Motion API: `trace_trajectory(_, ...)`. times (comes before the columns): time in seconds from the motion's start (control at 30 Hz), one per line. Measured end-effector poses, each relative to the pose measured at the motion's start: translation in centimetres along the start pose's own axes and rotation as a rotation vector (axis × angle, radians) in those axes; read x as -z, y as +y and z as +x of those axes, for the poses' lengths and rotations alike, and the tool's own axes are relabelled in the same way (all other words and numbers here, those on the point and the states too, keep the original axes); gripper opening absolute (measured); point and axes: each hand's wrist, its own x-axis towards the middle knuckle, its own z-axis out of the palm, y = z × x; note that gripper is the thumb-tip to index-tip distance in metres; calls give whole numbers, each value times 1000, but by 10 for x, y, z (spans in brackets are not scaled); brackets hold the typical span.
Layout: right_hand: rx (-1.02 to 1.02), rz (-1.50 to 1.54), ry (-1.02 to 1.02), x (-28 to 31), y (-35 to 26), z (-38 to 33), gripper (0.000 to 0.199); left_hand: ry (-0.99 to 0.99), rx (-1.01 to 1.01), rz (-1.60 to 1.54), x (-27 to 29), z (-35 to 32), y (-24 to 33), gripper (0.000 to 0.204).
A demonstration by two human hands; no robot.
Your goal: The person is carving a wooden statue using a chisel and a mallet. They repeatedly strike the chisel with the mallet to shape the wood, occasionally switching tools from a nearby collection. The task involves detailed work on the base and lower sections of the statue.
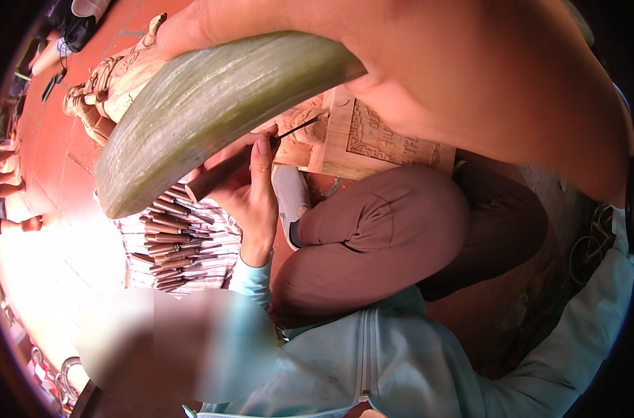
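Observation:
My right hand looms large across the top, closed on a thick, pale greenish wooden mallet. Below the mallet, my left hand grips a chisel by its brown wooden handle. The chisel's thin dark blade points up and right, its tip at or close to a carved wooden piece with a bordered panel of raised lettering. Carved figure work of the same pale wood shows beyond the mallet at the upper left. The mallet and my right hand hide the stretch between; I cannot tell whether they join.
Several wooden-handled chisels lie on a striped cloth to the left. My bent knees are close by the carving. Red floor tiles extend left, where other people's limbs show. A bicycle wheel is at the right.

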Motion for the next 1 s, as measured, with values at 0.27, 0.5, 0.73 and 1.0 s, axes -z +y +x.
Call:
trace_trajectory(0.27,41,-40,-17,1,-17,4,46,0,-229,-34,-11,-11,-2,49)
trace_trajectory(0.5,130,0,41,-37,-23,32,47,-21,7,-70,7,9,10,33)
trace_trajectory(0.73,84,-15,35,-34,-10,38,47,-90,179,-147,-4,26,16,30)
trace_trajectory(1.0,78,20,52,-37,-1,51,48,-178,289,-72,12,42,15,79)
